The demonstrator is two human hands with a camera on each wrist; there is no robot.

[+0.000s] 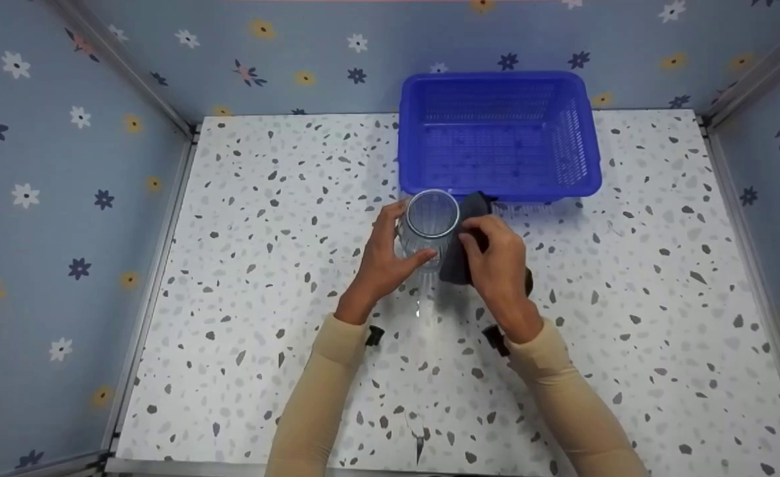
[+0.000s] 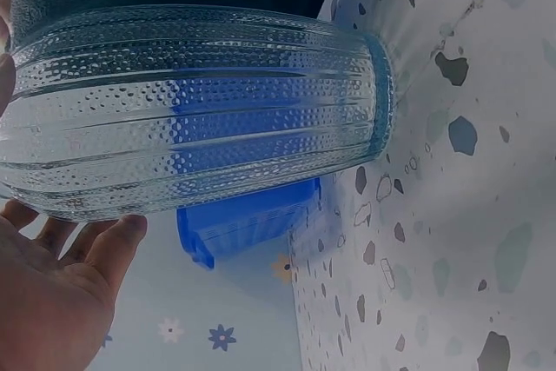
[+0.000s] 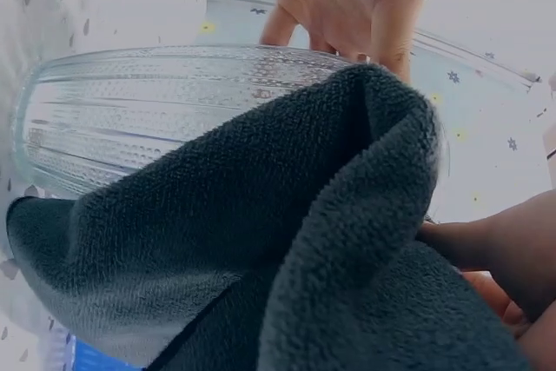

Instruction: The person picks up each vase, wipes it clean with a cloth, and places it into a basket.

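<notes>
A tall clear glass vase (image 1: 432, 215) with ribbed, dimpled sides stands upright on the speckled table, its round mouth toward the head camera. My left hand (image 1: 388, 255) holds it near the top, fingers on the far left side and thumb across the near side. In the left wrist view the vase (image 2: 200, 110) reaches down to its base on the table. My right hand (image 1: 499, 255) pinches a dark grey cloth (image 1: 456, 262) just right of the vase. The cloth (image 3: 217, 206) hangs in folds beside the glass in the right wrist view, covering part of it.
Behind the vase and to its right stands a blue plastic basket (image 1: 499, 197) with slotted walls, close to the cloth. Flower-patterned panels (image 1: 78, 218) enclose the table (image 1: 264, 232) at the left, back and right.
</notes>
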